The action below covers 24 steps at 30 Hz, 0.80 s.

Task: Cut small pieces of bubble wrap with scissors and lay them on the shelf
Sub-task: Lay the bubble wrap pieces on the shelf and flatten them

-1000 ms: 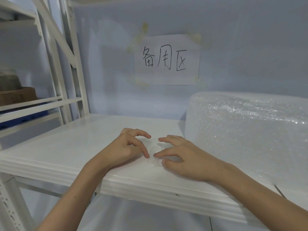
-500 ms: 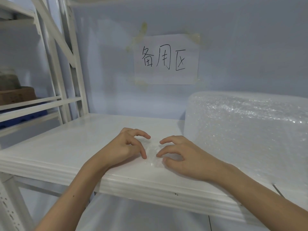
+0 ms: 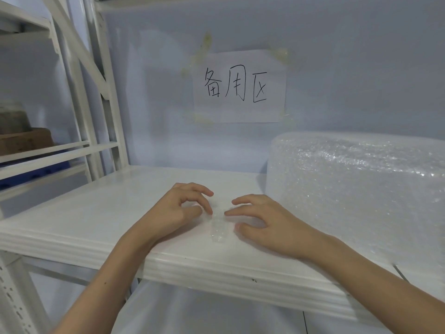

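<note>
Two hands (image 3: pixel 179 210), crinkly bubble wrap piece (image 3: pixel 218 231)

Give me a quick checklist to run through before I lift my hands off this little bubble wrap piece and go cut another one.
1. Small bubble wrap piece lying on the shelf: ok, between the two hands.
2. Piece set back from the shelf's front edge: ok, though it lies fairly near it.
3. Left hand holding nothing: ok, fingertips only rest by the piece.
4. Right hand holding nothing: ok, fingers spread over the shelf.
5. Bubble wrap roll within reach: ok, just right of the right hand.
6. Scissors at hand: cannot tell, none in view.
</note>
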Tool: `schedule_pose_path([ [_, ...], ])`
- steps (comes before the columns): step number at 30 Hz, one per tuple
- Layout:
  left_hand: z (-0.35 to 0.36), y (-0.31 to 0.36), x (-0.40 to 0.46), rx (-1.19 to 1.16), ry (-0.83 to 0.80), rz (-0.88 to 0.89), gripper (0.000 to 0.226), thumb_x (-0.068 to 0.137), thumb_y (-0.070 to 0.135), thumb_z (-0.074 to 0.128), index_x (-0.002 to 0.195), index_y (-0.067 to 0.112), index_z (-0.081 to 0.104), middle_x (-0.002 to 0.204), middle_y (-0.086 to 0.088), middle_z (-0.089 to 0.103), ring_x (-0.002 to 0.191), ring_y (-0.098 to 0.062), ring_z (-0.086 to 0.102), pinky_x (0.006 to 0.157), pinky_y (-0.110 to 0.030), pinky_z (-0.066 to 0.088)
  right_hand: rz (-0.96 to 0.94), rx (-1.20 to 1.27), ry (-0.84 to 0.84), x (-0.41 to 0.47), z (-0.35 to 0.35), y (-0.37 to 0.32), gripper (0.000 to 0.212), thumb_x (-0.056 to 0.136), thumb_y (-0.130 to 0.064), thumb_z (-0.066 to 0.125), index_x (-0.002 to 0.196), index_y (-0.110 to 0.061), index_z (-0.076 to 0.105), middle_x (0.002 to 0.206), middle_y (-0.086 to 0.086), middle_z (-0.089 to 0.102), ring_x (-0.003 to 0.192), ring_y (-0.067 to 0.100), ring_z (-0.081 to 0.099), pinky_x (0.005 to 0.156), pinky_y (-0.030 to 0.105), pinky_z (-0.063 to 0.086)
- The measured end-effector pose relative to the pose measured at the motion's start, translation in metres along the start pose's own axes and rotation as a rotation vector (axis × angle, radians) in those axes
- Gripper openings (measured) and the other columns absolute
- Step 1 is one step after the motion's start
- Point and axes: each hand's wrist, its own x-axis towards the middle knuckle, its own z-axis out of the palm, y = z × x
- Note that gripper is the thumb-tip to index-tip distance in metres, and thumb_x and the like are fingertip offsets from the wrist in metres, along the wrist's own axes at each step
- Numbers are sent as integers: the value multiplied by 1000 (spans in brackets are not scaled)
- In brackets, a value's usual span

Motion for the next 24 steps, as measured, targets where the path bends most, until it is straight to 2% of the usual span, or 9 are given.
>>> schedule_pose_path([
  [2,-1,0,1,-2,-13,-18,25,91,19,64,96,40,75,122,31,60,116,17,45,96,-9,30,25,8,54,1,-2,4,32,93,-33,56,124,-37,62,140,-13,49,132,2,38,108,15,23],
  [4,-1,-1,1,8,-112,-61,25,92,29,65,113,43,69,128,32,54,112,24,45,90,-2,31,52,7,63,1,-3,7,32,93,-33,56,124,-33,63,140,-11,50,132,3,40,108,15,23],
  [6,0,-2,2,27,-163,-105,29,92,33,64,120,39,67,134,29,51,115,17,47,90,-3,31,63,2,52,0,-4,10,32,92,-32,56,123,-30,65,140,-8,52,131,3,42,109,15,24],
  [10,-2,-4,2,-9,-110,-139,25,94,32,62,118,35,71,136,27,52,121,10,47,97,-10,30,63,13,15,-1,-3,10,30,92,-30,56,120,-26,67,138,-6,55,128,0,45,107,12,26],
  [12,-1,-5,1,-25,-125,-169,23,92,30,65,113,34,73,133,26,55,120,8,50,97,-11,33,68,21,-5,-2,-2,12,30,91,-31,56,119,-28,67,138,-7,54,127,-2,46,109,16,29],
  [15,0,-6,0,-55,-81,-206,19,90,24,67,102,34,77,118,27,65,108,9,59,92,-11,41,82,45,-28,-3,-1,13,32,89,-35,55,119,-30,67,140,-9,53,127,-3,46,111,22,33],
  [19,0,-3,-2,-81,0,-206,18,90,17,64,92,30,77,101,13,75,90,-2,68,84,-17,51,67,30,-12,-3,-2,10,33,90,-34,56,120,-29,66,141,-7,52,129,-3,43,111,18,29],
  [21,0,-3,-1,-39,7,-175,25,90,12,61,97,32,74,105,10,72,90,-3,66,80,-12,50,59,22,0,-3,-3,9,32,90,-32,55,121,-28,66,141,-6,52,131,-3,41,108,14,27],
  [24,-1,-3,0,22,-94,-114,47,87,2,59,113,40,69,124,26,55,104,1,57,88,-11,45,51,4,7,-3,-3,8,32,91,-31,55,121,-27,66,141,-5,51,131,-2,40,107,12,26],
])
